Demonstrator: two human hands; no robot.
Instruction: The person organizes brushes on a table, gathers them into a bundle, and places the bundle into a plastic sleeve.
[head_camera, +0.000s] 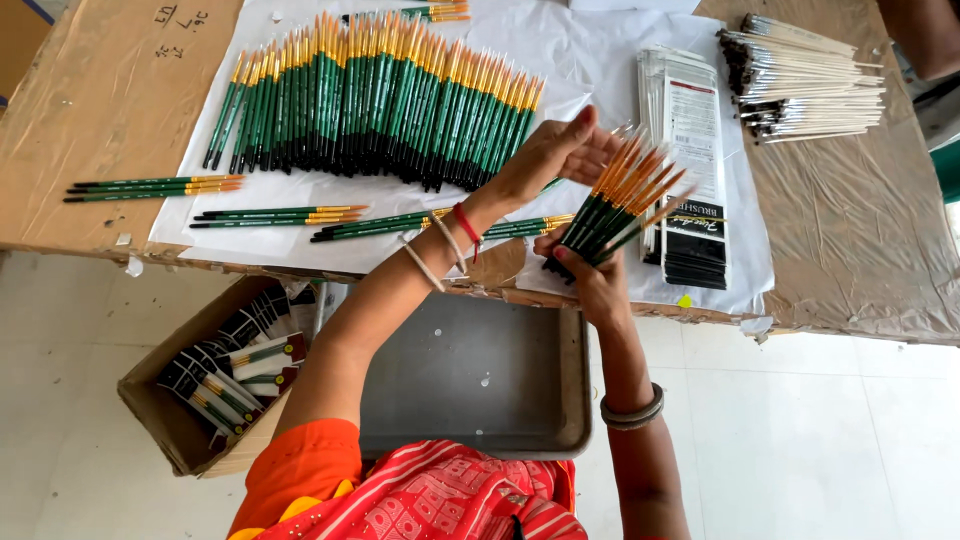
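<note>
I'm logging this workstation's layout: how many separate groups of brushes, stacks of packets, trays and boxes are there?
Green-handled brush groups: 7 (big row, bunch in right hand, four small sets, few at top)
White-handled brush piles: 1
Packet stacks: 1
Grey trays: 1
Cardboard boxes: 1
Total: 11

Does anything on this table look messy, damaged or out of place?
Mostly tidy. The brown paper table cover is wrinkled and torn along its front edge, with small scraps hanging. A few green brushes lie loose on the left, apart from the big neat row.
</note>
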